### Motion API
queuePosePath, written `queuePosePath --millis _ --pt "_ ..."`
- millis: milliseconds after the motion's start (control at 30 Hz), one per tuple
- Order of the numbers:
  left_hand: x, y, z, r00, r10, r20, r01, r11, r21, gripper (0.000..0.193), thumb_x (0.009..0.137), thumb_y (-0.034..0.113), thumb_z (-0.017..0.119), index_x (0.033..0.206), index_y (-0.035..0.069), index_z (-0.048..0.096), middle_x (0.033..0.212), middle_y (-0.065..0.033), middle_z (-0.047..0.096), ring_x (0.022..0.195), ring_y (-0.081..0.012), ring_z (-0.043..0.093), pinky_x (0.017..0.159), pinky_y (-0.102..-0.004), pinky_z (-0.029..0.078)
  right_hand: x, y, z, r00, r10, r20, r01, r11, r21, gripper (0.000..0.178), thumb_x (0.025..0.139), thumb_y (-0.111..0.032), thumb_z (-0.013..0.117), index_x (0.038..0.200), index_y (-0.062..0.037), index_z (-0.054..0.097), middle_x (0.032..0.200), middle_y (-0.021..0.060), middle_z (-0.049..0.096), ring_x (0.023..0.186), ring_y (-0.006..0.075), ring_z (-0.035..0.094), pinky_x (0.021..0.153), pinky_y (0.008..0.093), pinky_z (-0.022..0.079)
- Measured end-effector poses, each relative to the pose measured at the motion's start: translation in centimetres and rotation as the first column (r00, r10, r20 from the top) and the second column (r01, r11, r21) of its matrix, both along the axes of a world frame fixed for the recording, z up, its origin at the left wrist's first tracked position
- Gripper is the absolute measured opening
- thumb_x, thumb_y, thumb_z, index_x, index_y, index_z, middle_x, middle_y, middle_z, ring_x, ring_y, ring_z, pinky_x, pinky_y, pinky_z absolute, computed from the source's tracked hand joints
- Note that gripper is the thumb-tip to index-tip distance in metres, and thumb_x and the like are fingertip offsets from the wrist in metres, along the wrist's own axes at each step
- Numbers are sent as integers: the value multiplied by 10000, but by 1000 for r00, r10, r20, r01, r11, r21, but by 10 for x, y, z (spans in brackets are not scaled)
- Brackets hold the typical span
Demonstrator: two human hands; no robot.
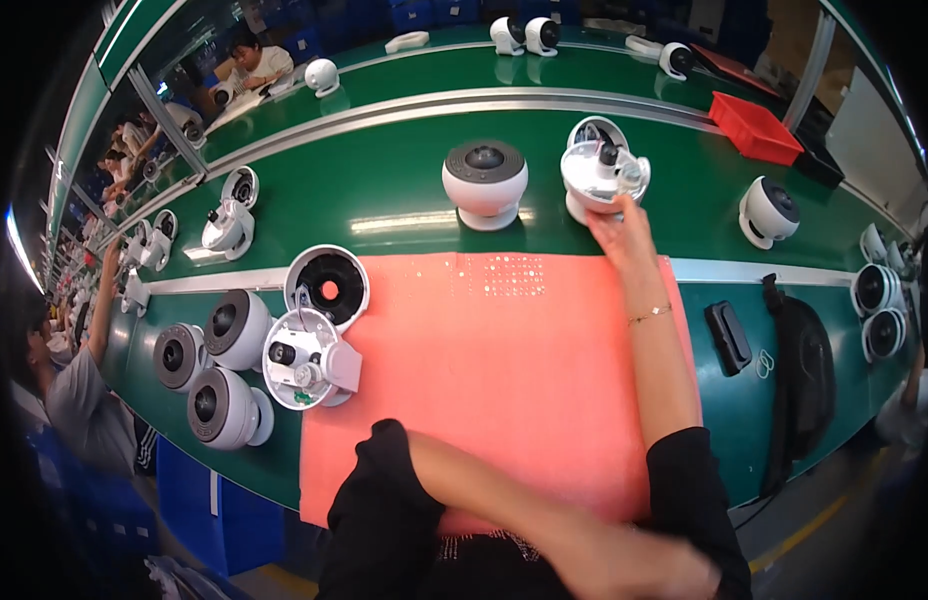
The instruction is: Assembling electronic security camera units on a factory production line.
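My right hand (626, 238) reaches to the far side of the pink mat (504, 400), its thumb and fingers on the near edge of an opened round white camera housing (589, 178). The inner white shell shows, with a small black part standing up in it. My left hand (639, 568) is low at the right, smeared by motion, with the forearm crossing in front of my body; its fingers cannot be made out. At the mat's left edge another opened camera housing (304, 365) shows its inside, its black-lined cover (327, 285) tipped back.
Several closed white-and-grey round cameras (224, 408) stand left of the mat. Another closed camera (485, 185) stands on the green belt, with one more (769, 212) to the right. A black pouch (799, 360) and black case (728, 338) lie right of the mat; a red tray (754, 128) sits beyond.
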State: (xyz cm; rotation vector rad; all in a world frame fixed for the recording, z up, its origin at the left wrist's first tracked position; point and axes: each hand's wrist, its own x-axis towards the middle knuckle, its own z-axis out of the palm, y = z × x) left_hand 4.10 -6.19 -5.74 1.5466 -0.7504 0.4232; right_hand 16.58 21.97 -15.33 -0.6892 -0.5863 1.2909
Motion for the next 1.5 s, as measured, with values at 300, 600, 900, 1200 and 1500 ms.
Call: queuePosePath --millis 300,600,900,1200,1500 --pt "0 -20 9 969 57 242 -98 982 164 442 825 429 436 800 -5 518 845 -122 547 862 -344 473 691 -461 350 15 -62 73 910 115 397 -116 993 -23 275 827 -177 495 1049 -48 394 978 105 553 872 223 609 791 323 500" --pt "5 -27 1 987 -129 99 120 988 96 439 826 422 446 808 -11 516 860 -118 543 903 -354 443 709 -467 336 14 -120 46 737 584 341 -506 811 -294 514 777 -203 476 1255 -27 403 1016 64 588 831 142 611 692 303 533" --pt "4 -36 1 988 -156 0 156 988 -14 366 790 446 498 743 88 553 750 -64 544 918 -298 367 739 -461 247 47 -132 19 323 732 600 -642 635 -429 397 875 -235 442 1121 63 533 1068 106 585 959 159 544 870 282 411" --pt "6 -71 -1 995 -88 -47 38 774 -632 218 802 320 497 702 130 534 708 -71 487 796 -197 361 758 -422 190 -36 -198 119 197 -261 945 -320 894 313 258 730 -181 645 918 -16 581 875 123 567 793 223 562 699 315 446" --pt "-59 -13 -12 950 -49 -309 57 998 17 219 880 230 465 994 86 585 949 -14 570 918 -217 384 825 -339 276 -138 -247 62 -392 -595 701 -640 724 257 369 711 -280 554 1014 -70 569 807 46 487 599 127 440 452 236 340"
